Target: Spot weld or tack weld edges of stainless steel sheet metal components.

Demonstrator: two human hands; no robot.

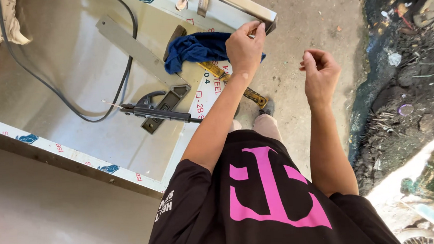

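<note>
Here, left hand (245, 46): fingers pinched on the steel frame (241, 9) corner.
Right hand (319, 72): loosely curled, empty, in the air.
Blue cloth (193, 49): just beside the left hand.

Soft blue cloth (196, 49), glossy steel frame (75, 65)

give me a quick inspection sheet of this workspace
surface: steel sheet with film-covered rim, lying flat
job's things: blue cloth on the sheet; left hand at the sheet's corner beside it
clutter: metal bar, yellow tool, black torch
grips: left fingers pinched at the sheet edge; right hand loosely curled in the air, holding nothing visible
cables: black cable looping across the sheet to the torch
surroundings: concrete floor, dirt and litter at right
</note>
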